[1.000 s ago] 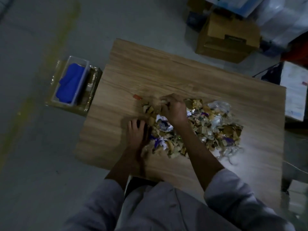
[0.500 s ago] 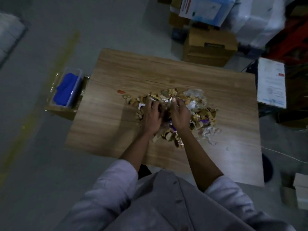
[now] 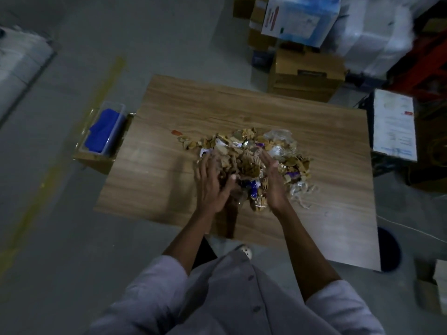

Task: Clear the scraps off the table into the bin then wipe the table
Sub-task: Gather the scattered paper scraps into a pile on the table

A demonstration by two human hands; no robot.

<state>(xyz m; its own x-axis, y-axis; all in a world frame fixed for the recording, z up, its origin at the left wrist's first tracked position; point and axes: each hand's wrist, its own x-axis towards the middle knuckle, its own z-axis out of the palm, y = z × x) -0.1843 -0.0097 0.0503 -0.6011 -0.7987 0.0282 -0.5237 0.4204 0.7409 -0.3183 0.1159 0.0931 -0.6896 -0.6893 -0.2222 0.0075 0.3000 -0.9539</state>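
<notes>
fingers (image 3: 205,165) of the left hand (image 3: 212,187) are spread and only lightly bent, pressed into the left flank of the scraps (image 3: 244,151), with the thumb reaching in toward the heap. the right hand (image 3: 274,182) stands on edge opposite, its fingers (image 3: 265,157) straight and together against the right side, so a clump of torn brown, white and purple bits sits squeezed between the two palms; neither hand closes round anything. the rest of the heap spreads beyond the fingertips and out to the right, near the middle of the wooden surface (image 3: 169,170). one red scrap (image 3: 176,133) lies apart to the left. beside the surface's left edge a clear tub (image 3: 122,110) holds a blue cloth (image 3: 102,131).
</notes>
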